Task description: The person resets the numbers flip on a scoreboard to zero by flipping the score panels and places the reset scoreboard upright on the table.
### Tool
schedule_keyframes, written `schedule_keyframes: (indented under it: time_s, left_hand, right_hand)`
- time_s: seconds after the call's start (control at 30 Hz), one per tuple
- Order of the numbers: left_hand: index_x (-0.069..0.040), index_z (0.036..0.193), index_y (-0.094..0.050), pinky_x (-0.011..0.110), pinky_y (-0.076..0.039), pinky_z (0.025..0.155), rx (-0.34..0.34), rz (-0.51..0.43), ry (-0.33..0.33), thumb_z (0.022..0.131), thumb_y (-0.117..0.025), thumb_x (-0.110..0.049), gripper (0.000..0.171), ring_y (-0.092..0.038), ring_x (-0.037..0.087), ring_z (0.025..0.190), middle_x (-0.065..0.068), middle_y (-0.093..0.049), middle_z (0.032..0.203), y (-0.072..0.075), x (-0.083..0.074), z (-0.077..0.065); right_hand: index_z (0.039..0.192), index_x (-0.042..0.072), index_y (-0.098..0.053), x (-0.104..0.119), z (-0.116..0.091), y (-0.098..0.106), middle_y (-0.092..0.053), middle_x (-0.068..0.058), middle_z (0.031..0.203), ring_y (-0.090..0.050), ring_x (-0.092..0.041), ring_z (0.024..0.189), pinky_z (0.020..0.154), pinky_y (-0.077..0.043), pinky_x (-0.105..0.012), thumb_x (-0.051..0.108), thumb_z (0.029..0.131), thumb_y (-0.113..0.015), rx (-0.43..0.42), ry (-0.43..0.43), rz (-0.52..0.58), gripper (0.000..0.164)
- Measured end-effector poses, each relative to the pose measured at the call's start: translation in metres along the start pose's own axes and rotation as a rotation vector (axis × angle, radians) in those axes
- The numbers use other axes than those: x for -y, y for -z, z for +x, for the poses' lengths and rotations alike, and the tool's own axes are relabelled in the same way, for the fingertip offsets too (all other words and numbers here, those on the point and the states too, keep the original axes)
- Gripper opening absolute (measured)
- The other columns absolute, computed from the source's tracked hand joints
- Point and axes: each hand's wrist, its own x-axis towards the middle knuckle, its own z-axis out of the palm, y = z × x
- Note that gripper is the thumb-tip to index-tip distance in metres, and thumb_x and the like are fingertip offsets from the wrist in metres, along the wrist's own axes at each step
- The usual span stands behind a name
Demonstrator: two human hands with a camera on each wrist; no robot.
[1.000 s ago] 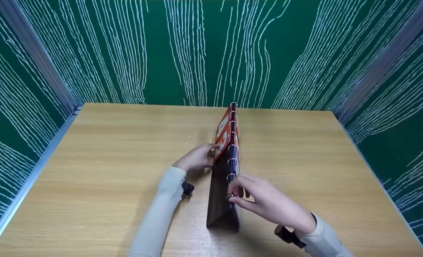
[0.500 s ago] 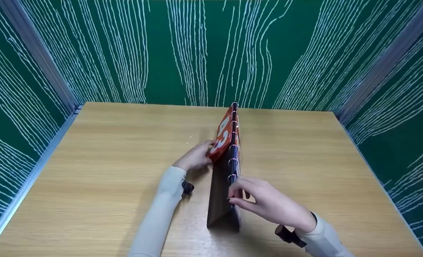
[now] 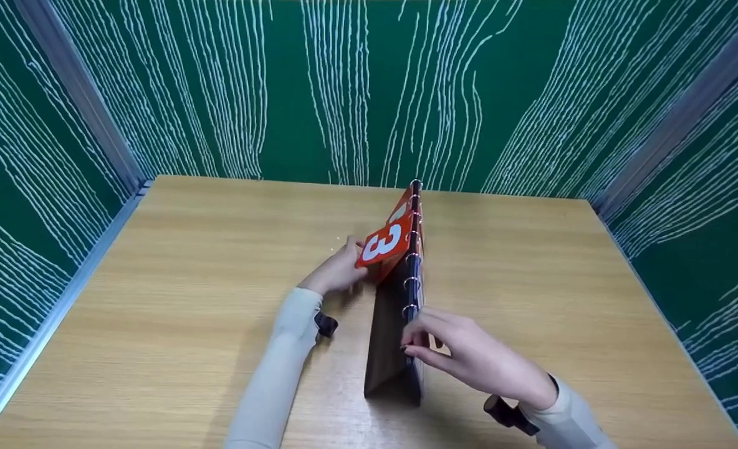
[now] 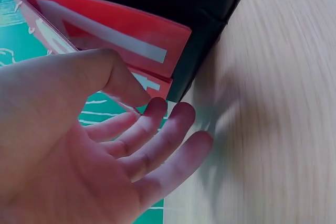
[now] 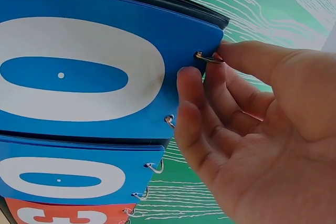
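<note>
A flip scoreboard [image 3: 389, 355] with a black folding stand is upright on the table, seen nearly edge-on from above. My left hand [image 3: 338, 269] is on its left side, pinching the outer edge of a red number card [image 3: 384, 242] marked 3, which is swung out from the board. Other red cards [image 4: 131, 30] hang behind the thumb in the left wrist view. At the near end, my right hand [image 3: 465, 352] pinches the top edge by a metal ring [image 5: 210, 59]. Beside its fingertips, the right wrist view shows a large blue card [image 5: 173, 40] marked 0.
The scoreboard stands mid-way across a wooden table [image 3: 219, 237]. Green walls [image 3: 282, 93] with white wavy lines enclose the back and both sides. A smaller blue 0 card [image 5: 115, 153] sits along the same ring-bound edge.
My left hand has lifted the red 3 card up and left, away from the board, so its face now shows. The right hand stays at the near end of the ring edge.
</note>
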Motion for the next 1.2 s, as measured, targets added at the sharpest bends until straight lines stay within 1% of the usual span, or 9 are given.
schedule_keyframes:
  time_s: [0.1,0.23,0.27,0.37,0.53,0.63,0.83,1.0,1.2]
  left_hand:
    - [-0.006,0.155,-0.02,0.027,-0.053,0.078,-0.016,-0.004,-0.001,0.099,-0.058,-0.011,0.068,-0.06,0.025,0.106,0.014,-0.047,0.149,0.004,0.002,-0.001]
    - [-0.009,0.151,-0.028,0.026,-0.055,0.072,-0.018,0.016,0.002,0.096,-0.063,-0.007,0.065,-0.063,0.027,0.093,0.013,-0.058,0.138,0.01,0.003,-0.003]
    - [-0.01,0.15,-0.031,0.026,-0.055,0.074,-0.021,0.028,0.0,0.095,-0.065,-0.007,0.064,-0.063,0.026,0.092,0.012,-0.061,0.134,0.011,0.002,-0.004]
    - [-0.009,0.151,-0.035,0.029,-0.057,0.085,-0.023,0.07,-0.029,0.092,-0.066,-0.003,0.067,-0.061,0.022,0.099,0.012,-0.064,0.131,0.012,0.002,-0.005]
    - [-0.002,0.155,-0.034,0.037,-0.056,0.095,-0.004,0.141,-0.089,0.091,-0.061,0.004,0.07,-0.065,0.024,0.105,0.015,-0.068,0.13,0.008,0.002,-0.004]
    - [-0.002,0.156,-0.034,0.038,-0.054,0.101,-0.003,0.152,-0.084,0.092,-0.062,0.004,0.07,-0.066,0.024,0.108,0.015,-0.069,0.13,0.008,0.001,-0.004]
    - [-0.001,0.157,-0.033,0.039,-0.054,0.103,0.03,0.12,-0.087,0.088,-0.065,0.005,0.076,-0.067,0.026,0.111,0.015,-0.069,0.129,0.008,0.0,-0.003]
    - [-0.002,0.158,-0.032,0.037,-0.055,0.102,0.054,0.112,-0.085,0.091,-0.067,0.002,0.075,-0.068,0.024,0.108,0.015,-0.07,0.131,0.006,0.0,-0.001]
    - [-0.008,0.161,-0.027,0.037,-0.057,0.1,0.081,-0.055,-0.044,0.096,-0.063,0.005,0.076,-0.068,0.022,0.102,0.02,-0.068,0.132,0.002,-0.001,-0.005]
  right_hand:
    - [0.105,0.021,-0.064,0.0,0.0,0.001,-0.062,0.009,0.092,-0.058,-0.001,0.084,0.072,-0.054,-0.022,0.025,0.102,-0.062,0.004,0.001,0.009,0.006]
    - [0.105,0.02,-0.064,-0.001,0.001,0.0,-0.062,0.007,0.092,-0.058,-0.002,0.084,0.072,-0.054,-0.02,0.022,0.102,-0.061,-0.002,0.024,0.009,0.005]
    - [0.105,0.02,-0.064,-0.001,0.001,0.0,-0.062,0.007,0.093,-0.058,-0.002,0.084,0.072,-0.053,-0.02,0.021,0.102,-0.061,-0.005,0.029,0.006,0.004]
    - [0.105,0.02,-0.064,0.0,0.0,0.0,-0.062,0.009,0.094,-0.058,0.0,0.085,0.073,-0.053,-0.018,0.021,0.102,-0.062,-0.01,0.026,-0.001,0.004]
    - [0.105,0.022,-0.064,0.0,-0.001,0.0,-0.062,0.012,0.095,-0.058,0.001,0.085,0.074,-0.053,-0.019,0.023,0.102,-0.061,-0.005,0.003,-0.017,0.004]
    - [0.106,0.022,-0.064,0.0,0.0,0.001,-0.062,0.011,0.095,-0.058,0.0,0.085,0.074,-0.053,-0.019,0.023,0.102,-0.061,-0.005,0.001,-0.011,0.005]
    - [0.106,0.02,-0.065,-0.001,0.0,0.001,-0.064,0.009,0.096,-0.059,-0.001,0.086,0.076,-0.054,-0.021,0.02,0.102,-0.061,-0.027,0.015,-0.021,0.006]
    - [0.107,0.019,-0.065,-0.001,0.0,0.001,-0.066,0.008,0.099,-0.06,-0.001,0.088,0.077,-0.056,-0.024,0.022,0.103,-0.059,-0.016,-0.017,-0.009,0.008]
    - [0.107,0.019,-0.064,-0.001,-0.001,0.0,-0.065,0.008,0.099,-0.06,-0.001,0.088,0.077,-0.056,-0.024,0.021,0.103,-0.058,-0.014,-0.021,-0.015,0.008]
